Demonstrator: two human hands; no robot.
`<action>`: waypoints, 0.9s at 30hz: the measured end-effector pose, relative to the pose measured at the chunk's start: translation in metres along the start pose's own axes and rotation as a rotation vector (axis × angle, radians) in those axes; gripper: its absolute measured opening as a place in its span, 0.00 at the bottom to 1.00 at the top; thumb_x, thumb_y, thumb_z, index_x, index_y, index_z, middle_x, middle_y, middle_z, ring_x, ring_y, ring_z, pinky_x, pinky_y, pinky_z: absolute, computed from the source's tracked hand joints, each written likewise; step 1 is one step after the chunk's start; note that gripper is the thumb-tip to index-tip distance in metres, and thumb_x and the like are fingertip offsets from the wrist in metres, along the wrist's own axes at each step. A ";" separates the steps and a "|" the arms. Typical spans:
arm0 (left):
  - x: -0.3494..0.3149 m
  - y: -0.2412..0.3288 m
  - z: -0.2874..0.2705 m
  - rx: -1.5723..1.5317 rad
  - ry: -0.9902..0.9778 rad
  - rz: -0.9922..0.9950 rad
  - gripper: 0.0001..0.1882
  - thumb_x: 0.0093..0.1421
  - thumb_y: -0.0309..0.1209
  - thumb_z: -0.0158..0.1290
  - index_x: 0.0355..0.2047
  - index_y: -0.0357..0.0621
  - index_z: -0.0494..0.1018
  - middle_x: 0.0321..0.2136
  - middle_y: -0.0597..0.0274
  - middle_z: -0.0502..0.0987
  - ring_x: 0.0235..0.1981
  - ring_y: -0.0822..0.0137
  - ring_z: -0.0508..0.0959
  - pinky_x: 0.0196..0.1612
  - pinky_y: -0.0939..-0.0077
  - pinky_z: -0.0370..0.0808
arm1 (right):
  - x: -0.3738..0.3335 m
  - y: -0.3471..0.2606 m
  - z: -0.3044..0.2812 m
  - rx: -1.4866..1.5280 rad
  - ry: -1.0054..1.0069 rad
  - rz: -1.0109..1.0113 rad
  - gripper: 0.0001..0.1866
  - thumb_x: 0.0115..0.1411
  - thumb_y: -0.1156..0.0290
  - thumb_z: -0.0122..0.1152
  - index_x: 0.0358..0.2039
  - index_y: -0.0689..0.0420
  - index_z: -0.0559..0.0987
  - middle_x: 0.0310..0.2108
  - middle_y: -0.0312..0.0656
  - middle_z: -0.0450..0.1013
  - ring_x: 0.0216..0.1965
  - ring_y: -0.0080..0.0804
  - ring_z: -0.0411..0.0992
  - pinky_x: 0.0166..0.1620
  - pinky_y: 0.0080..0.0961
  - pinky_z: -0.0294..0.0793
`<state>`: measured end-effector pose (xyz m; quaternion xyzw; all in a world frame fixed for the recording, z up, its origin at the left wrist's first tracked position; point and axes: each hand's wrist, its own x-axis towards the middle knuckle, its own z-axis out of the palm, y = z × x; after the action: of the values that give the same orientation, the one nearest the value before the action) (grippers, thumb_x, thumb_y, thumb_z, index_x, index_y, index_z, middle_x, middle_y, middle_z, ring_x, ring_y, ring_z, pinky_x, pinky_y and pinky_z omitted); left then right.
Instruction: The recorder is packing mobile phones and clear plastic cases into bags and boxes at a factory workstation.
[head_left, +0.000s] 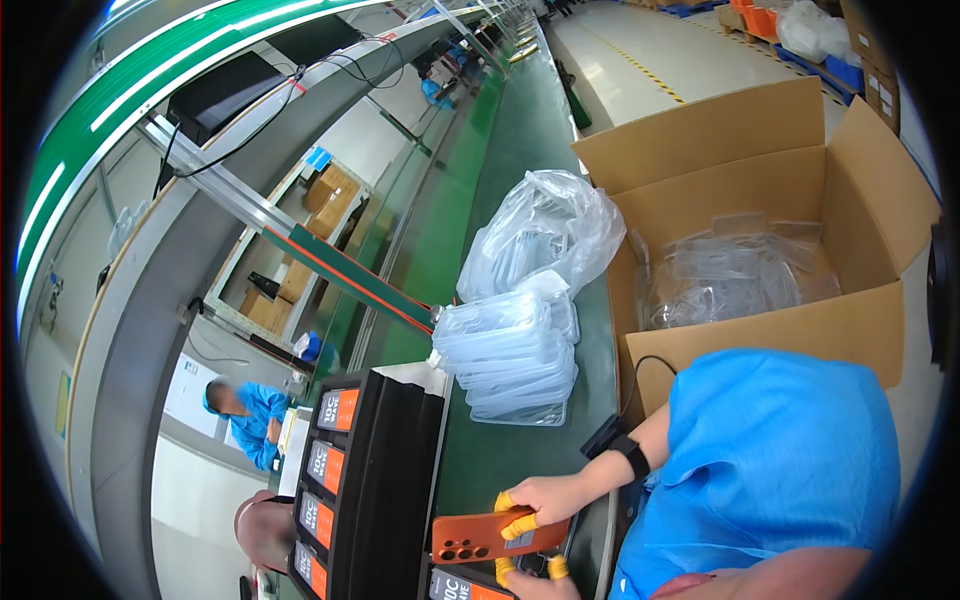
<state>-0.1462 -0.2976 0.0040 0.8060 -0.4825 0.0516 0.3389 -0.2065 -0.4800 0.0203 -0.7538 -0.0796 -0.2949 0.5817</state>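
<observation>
My right hand (545,498), with yellow finger cots and a dark wrist band, is closed around an orange phone (470,537). Its back faces up, showing dark round camera lenses at the left end and a pale patch near my fingers. Just below the phone, at the lower edge, my left hand (540,583) shows two yellow-capped fingertips spread apart. Something dark lies between them, too small to make out. A black box with an orange-and-white label (470,586) sits beside that hand, partly cut off.
Left of my hands stands a black rack (385,470) with several orange-labelled boxes. Clear plastic trays (510,360) are stacked beyond, beside a plastic bag (545,235). An open carton (750,345) holds clear plastic pieces (730,270). Across the bench sits a person in blue (257,415).
</observation>
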 end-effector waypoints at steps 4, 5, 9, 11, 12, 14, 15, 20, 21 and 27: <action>-0.015 -0.032 0.026 0.044 -0.109 0.056 0.34 0.52 0.51 0.41 0.55 0.62 0.41 0.51 0.59 0.51 0.50 0.58 0.55 0.45 0.59 0.64 | 0.002 -0.011 -0.028 -0.199 -0.114 -0.470 0.13 0.48 0.66 0.57 0.30 0.63 0.70 0.27 0.45 0.66 0.29 0.41 0.66 0.29 0.28 0.66; -0.016 -0.033 0.025 0.047 -0.111 0.056 0.34 0.52 0.51 0.41 0.55 0.62 0.41 0.51 0.59 0.51 0.50 0.58 0.55 0.45 0.59 0.64 | -0.005 -0.012 -0.035 -0.277 -0.202 -0.523 0.11 0.45 0.69 0.57 0.27 0.62 0.70 0.25 0.44 0.65 0.29 0.40 0.65 0.28 0.28 0.66; -0.024 -0.028 0.026 -0.301 -0.094 -0.135 0.25 0.54 0.43 0.40 0.52 0.60 0.48 0.46 0.59 0.55 0.45 0.60 0.59 0.39 0.57 0.67 | -0.024 -0.004 -0.054 -0.526 -0.546 -0.530 0.07 0.38 0.75 0.58 0.18 0.61 0.70 0.22 0.43 0.62 0.28 0.40 0.63 0.27 0.30 0.67; -0.019 -0.016 0.013 -0.178 -0.103 -0.051 0.26 0.53 0.43 0.42 0.50 0.53 0.50 0.45 0.54 0.57 0.44 0.57 0.61 0.41 0.58 0.66 | -0.024 -0.002 -0.056 -0.563 -0.584 -0.529 0.09 0.34 0.74 0.59 0.15 0.61 0.67 0.21 0.42 0.60 0.28 0.39 0.61 0.29 0.30 0.67; -0.014 -0.005 0.003 -0.056 -0.109 0.029 0.26 0.52 0.42 0.44 0.49 0.46 0.52 0.43 0.50 0.59 0.44 0.54 0.62 0.42 0.59 0.65 | -0.024 0.000 -0.054 -0.587 -0.619 -0.529 0.09 0.35 0.74 0.58 0.15 0.62 0.67 0.21 0.43 0.61 0.29 0.38 0.61 0.29 0.30 0.66; -0.005 0.013 -0.016 0.191 -0.119 0.185 0.29 0.50 0.41 0.49 0.45 0.33 0.57 0.40 0.42 0.63 0.43 0.47 0.64 0.44 0.61 0.64 | -0.021 0.000 -0.050 -0.607 -0.656 -0.529 0.08 0.36 0.74 0.58 0.15 0.62 0.68 0.22 0.43 0.61 0.29 0.38 0.61 0.29 0.30 0.66; -0.004 0.017 -0.019 0.315 -0.124 0.261 0.31 0.49 0.41 0.51 0.44 0.26 0.59 0.39 0.37 0.65 0.42 0.44 0.65 0.46 0.61 0.63 | -0.018 -0.002 -0.048 -0.636 -0.621 -0.578 0.08 0.35 0.75 0.58 0.15 0.62 0.68 0.22 0.43 0.61 0.29 0.38 0.61 0.30 0.29 0.66; 0.005 0.005 -0.031 0.468 -0.150 0.181 0.29 0.47 0.31 0.48 0.47 0.26 0.54 0.43 0.37 0.62 0.46 0.44 0.62 0.48 0.60 0.60 | -0.008 -0.006 -0.033 -0.594 -0.565 -0.708 0.08 0.34 0.75 0.58 0.14 0.63 0.68 0.23 0.45 0.62 0.30 0.39 0.61 0.30 0.29 0.66; 0.003 -0.007 -0.031 0.469 -0.150 0.180 0.29 0.47 0.31 0.48 0.47 0.26 0.54 0.43 0.37 0.62 0.46 0.44 0.62 0.48 0.60 0.60 | -0.008 -0.006 -0.028 -0.559 -0.595 -0.703 0.08 0.34 0.75 0.58 0.14 0.63 0.68 0.23 0.45 0.62 0.30 0.39 0.61 0.30 0.29 0.66; -0.001 -0.026 -0.038 0.284 -0.297 0.222 0.30 0.46 0.24 0.45 0.50 0.30 0.51 0.47 0.40 0.59 0.50 0.45 0.57 0.52 0.57 0.54 | -0.023 0.004 -0.009 -0.533 -0.621 -0.586 0.08 0.36 0.73 0.57 0.17 0.62 0.69 0.25 0.45 0.61 0.31 0.40 0.62 0.29 0.31 0.68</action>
<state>-0.1168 -0.2663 0.0197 0.7863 -0.6007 0.0368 0.1398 -0.2266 -0.4842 0.0058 -0.8743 -0.3794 -0.2177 0.2103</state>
